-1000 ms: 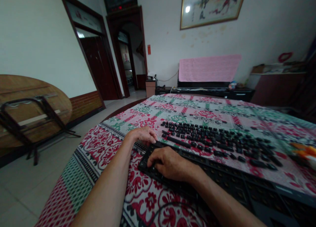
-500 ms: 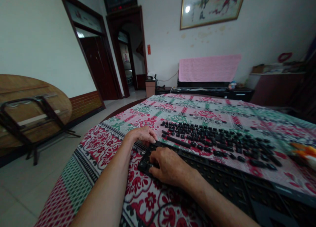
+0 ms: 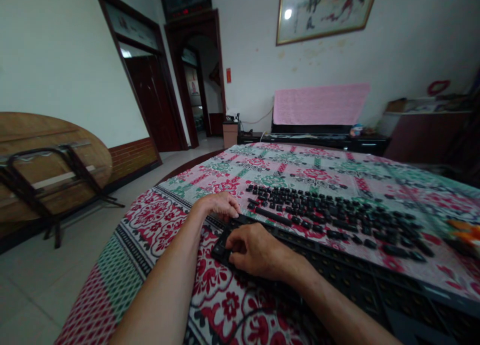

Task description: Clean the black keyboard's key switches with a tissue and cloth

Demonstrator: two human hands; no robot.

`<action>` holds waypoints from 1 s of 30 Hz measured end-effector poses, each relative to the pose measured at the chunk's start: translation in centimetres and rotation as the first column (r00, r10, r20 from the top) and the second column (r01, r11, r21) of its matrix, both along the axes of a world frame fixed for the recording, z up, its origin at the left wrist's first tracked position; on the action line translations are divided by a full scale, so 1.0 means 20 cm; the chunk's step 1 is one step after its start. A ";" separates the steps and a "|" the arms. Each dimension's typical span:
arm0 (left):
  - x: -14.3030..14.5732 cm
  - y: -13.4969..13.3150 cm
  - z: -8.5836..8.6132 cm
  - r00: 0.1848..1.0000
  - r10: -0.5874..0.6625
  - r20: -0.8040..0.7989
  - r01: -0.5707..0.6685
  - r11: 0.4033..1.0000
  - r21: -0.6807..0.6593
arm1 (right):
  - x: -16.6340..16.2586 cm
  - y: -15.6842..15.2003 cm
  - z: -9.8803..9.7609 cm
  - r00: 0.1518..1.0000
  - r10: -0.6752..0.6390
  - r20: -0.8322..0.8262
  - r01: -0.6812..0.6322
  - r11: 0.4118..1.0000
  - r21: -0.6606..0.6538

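A black keyboard (image 3: 339, 272) stripped of most of its keycaps lies slanted across the near part of the table. At its far left corner, my left hand (image 3: 222, 205) is closed on the edge with curled fingers. My right hand (image 3: 252, 250) is over the keyboard's left end, thumb and fingers drawn together in a pinch low over the key sockets. Whatever is between those fingertips is hidden. Just beyond the keyboard, many loose black keycaps (image 3: 318, 205) are spread on the cloth, with a long space bar (image 3: 273, 216) at their near left.
A patterned red, green and white tablecloth (image 3: 161, 225) covers the round table. An orange and white object (image 3: 465, 231) is at the right edge. On the left, a folded round wooden table (image 3: 86, 152) leans by the wall. A pink cloth (image 3: 320, 104) drapes over something at the back.
My right hand's fingers have lifted slightly and bunched closer at the keyboard's left end. My left hand stays at the corner. The whole view has shifted a little.
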State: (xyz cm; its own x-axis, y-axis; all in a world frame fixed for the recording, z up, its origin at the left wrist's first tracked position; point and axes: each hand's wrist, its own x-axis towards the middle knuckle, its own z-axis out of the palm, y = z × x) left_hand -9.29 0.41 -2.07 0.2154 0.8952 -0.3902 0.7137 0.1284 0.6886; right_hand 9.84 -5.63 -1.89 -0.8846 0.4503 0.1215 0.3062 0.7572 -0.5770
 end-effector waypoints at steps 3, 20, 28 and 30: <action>0.00 0.00 0.00 1.000 0.007 0.005 -0.007 1.000 -0.007 | -0.01 -0.02 0.01 1.000 -0.008 -0.002 0.008 0.999 0.040; 0.00 0.00 0.00 1.000 -0.002 0.006 0.002 1.000 -0.004 | -0.02 -0.03 0.01 0.999 -0.022 0.032 0.019 0.996 0.092; 0.00 0.00 0.00 1.000 -0.004 -0.013 0.004 1.000 -0.012 | -0.04 -0.02 -0.01 1.000 -0.002 -0.002 0.002 0.999 0.043; 0.00 0.00 0.00 1.000 -0.006 -0.009 0.006 1.000 -0.007 | -0.04 -0.02 0.00 1.000 -0.002 0.009 0.002 1.000 0.027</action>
